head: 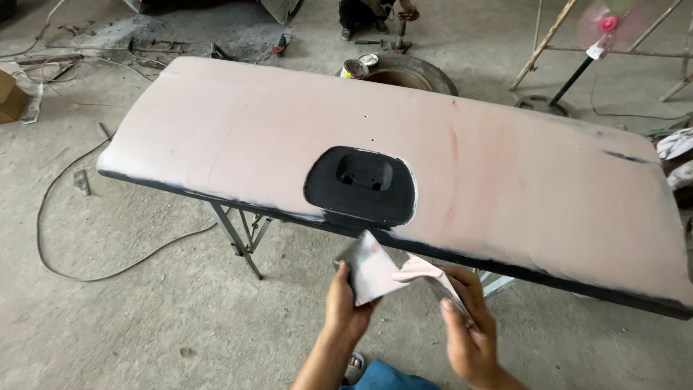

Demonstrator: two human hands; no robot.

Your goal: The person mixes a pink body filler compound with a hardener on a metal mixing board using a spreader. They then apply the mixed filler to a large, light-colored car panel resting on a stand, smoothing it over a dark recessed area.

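Note:
A long car body panel, coated in pale pink filler with dark edges, lies flat on a metal stand. A black recessed handle pocket sits near its front edge. Below that edge, my left hand and my right hand both hold a sheet of sandpaper, grey on one face and dusted pink on the other. The sheet is folded or bent between the hands. Neither hand touches the panel.
A black cable loops over the dusty concrete floor at left. Behind the panel lie a tyre with small tins, scattered tools, a crouching person and a pink fan by a bamboo frame.

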